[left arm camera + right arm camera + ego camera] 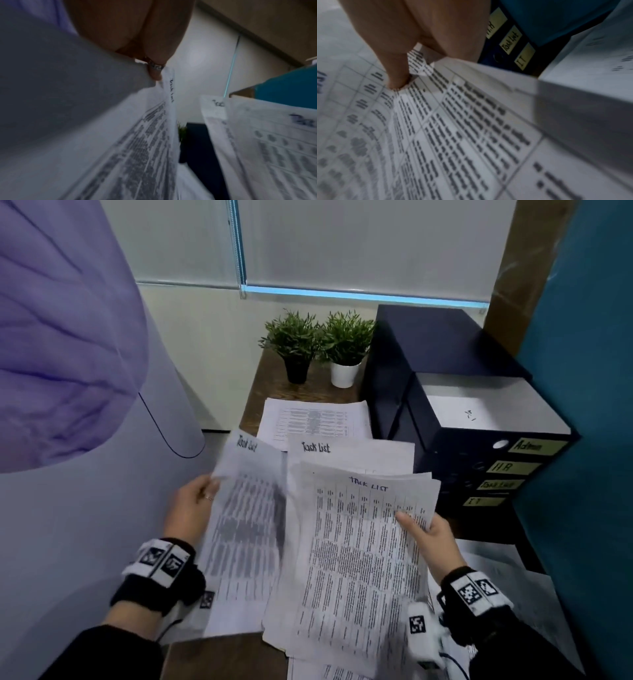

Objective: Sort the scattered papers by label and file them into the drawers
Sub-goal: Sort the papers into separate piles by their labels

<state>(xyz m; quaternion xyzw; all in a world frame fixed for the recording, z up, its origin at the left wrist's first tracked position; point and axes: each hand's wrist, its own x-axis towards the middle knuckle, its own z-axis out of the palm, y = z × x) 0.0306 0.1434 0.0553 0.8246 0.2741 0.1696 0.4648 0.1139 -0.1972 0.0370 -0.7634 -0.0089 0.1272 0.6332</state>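
Observation:
My left hand (197, 503) grips the left edge of a blurred sheet headed "Task List" (248, 529), raised off the desk; the ringed finger (155, 68) pinches its top edge. My right hand (424, 534) holds a thick stack of printed "Task List" papers (359, 559), thumb (397, 75) pressed on the top page. Another "Task List" sheet (349, 451) lies behind them. The dark drawer unit (455, 474) stands at the right with yellow labels Admin (529, 446), HR, Task List (511, 42) and IT (523, 59). Its top drawer (479, 409) is pulled out with a white sheet inside.
Two small potted plants (318, 347) stand at the back of the brown desk (270, 385). More printed sheets (311, 419) lie behind the held papers, and others spread at the lower right (507, 570). A lilac fabric shape (68, 337) fills the left. A teal panel (589, 371) borders the right.

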